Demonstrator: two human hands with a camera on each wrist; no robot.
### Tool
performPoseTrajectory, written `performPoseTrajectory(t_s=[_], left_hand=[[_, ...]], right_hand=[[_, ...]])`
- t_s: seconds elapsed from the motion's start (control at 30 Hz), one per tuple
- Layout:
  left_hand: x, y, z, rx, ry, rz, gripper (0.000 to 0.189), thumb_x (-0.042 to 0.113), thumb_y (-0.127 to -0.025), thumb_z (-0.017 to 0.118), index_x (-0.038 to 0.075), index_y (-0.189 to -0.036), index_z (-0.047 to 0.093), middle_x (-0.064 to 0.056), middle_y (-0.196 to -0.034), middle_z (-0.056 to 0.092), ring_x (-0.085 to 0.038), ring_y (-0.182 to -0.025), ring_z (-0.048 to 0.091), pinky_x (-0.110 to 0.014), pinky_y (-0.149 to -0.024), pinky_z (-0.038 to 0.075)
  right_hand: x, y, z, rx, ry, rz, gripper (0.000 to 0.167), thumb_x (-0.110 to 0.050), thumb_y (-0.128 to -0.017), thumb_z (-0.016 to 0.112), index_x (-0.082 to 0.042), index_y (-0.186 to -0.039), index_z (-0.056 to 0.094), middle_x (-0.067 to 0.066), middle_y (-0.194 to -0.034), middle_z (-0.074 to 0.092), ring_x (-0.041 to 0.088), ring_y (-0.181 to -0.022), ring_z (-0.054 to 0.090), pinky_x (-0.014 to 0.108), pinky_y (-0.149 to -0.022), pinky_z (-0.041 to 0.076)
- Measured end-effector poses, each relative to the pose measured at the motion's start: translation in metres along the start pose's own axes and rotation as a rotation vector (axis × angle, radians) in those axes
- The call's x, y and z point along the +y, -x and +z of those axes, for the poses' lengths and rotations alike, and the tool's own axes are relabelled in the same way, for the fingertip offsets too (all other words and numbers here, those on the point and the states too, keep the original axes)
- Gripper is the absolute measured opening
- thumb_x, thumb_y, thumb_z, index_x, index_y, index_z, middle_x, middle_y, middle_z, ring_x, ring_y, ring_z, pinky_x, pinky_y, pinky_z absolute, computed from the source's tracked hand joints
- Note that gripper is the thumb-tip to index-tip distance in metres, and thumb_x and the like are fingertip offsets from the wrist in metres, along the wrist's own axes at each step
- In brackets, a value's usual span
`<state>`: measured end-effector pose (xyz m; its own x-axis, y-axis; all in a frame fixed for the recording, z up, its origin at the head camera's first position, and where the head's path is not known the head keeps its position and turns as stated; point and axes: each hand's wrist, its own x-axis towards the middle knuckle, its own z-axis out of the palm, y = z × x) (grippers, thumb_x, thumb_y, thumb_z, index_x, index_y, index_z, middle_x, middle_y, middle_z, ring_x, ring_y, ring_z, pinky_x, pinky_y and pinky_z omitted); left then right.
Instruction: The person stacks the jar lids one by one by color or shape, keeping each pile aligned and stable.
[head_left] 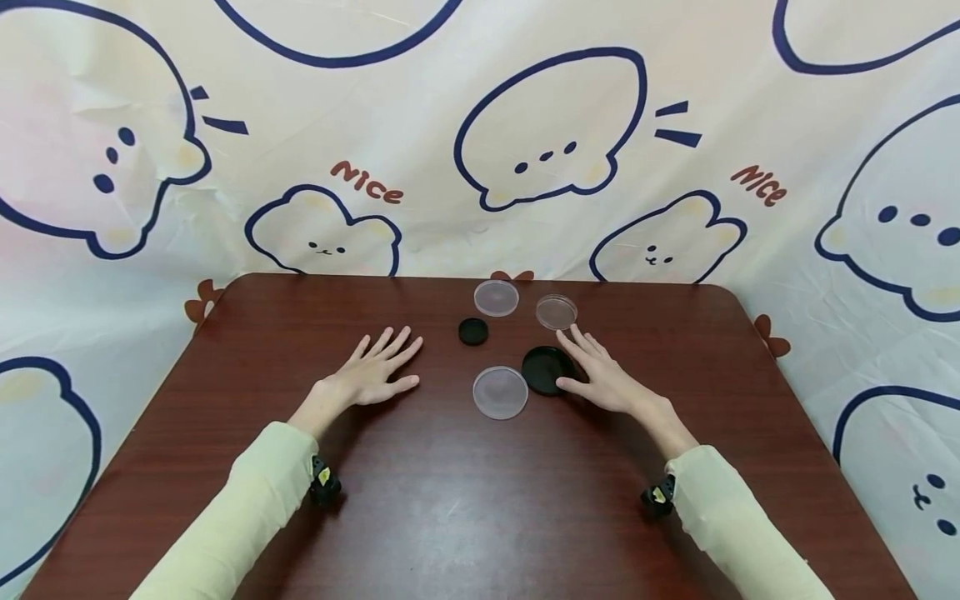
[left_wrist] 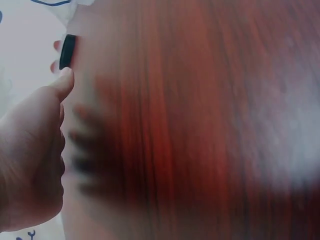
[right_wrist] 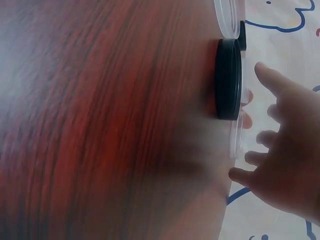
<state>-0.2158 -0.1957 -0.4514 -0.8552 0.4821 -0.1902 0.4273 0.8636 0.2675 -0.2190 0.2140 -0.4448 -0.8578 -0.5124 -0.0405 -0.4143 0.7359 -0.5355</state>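
My left hand (head_left: pixel 366 375) is spread flat over the left half of the table, fingers straight, holding nothing. My right hand (head_left: pixel 606 375) also has its fingers spread; its thumb overlaps the edge of a large black round lid or shallow dish (head_left: pixel 542 370) in the head view. In the right wrist view this black piece (right_wrist: pixel 228 80) lies just beyond the thumb. Beside it on the left is a clear round shallow dish (head_left: pixel 500 392). Another clear dish (head_left: pixel 557 312) lies by the right fingertips. A small black round piece (head_left: pixel 473 332) sits between the hands.
A third clear round dish (head_left: pixel 496 297) lies at the far edge of the brown wooden table (head_left: pixel 450 500). Behind and at both sides hangs a pale cloth (head_left: pixel 420 117) with cartoon drawings. Each wrist wears a small black camera.
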Motion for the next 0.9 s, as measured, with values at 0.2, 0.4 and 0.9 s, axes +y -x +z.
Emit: performPoseTrajectory(t_s=[0.2,0.4,0.9], left_hand=[[-0.002,0.003,0.003,-0.047,-0.007,0.099,0.067,0.049,-0.100,0.043,0.018,-0.156,0.019,-0.011,-0.161,0.006,-0.037,-0.145,0.002,-0.058,-0.111,0.002],[0.001,0.004,0.006,-0.029,-0.099,0.229,0.063,0.046,-0.101,0.042,0.018,-0.155,0.023,-0.011,-0.161,0.010,-0.037,-0.145,0.006,-0.058,-0.112,0.008],[-0.004,0.003,0.009,-0.036,-0.151,0.312,0.066,0.049,-0.100,0.044,0.017,-0.155,0.024,-0.013,-0.160,0.011,-0.039,-0.145,0.008,-0.059,-0.111,0.013]], right_hand=[[-0.002,0.006,-0.001,-0.004,0.001,-0.029,0.078,-0.033,-0.094,0.064,-0.008,-0.154,0.021,0.024,-0.158,0.008,0.048,-0.141,0.009,0.073,-0.100,0.015],[-0.020,0.007,0.007,-0.007,-0.009,-0.107,0.075,-0.028,-0.094,0.065,-0.008,-0.154,0.024,0.022,-0.158,0.011,0.045,-0.142,0.011,0.073,-0.100,0.017],[-0.052,-0.016,0.040,0.024,0.235,-0.233,0.086,-0.043,-0.079,0.078,-0.001,-0.144,0.041,0.024,-0.155,0.021,0.043,-0.142,0.015,0.062,-0.109,0.011]])
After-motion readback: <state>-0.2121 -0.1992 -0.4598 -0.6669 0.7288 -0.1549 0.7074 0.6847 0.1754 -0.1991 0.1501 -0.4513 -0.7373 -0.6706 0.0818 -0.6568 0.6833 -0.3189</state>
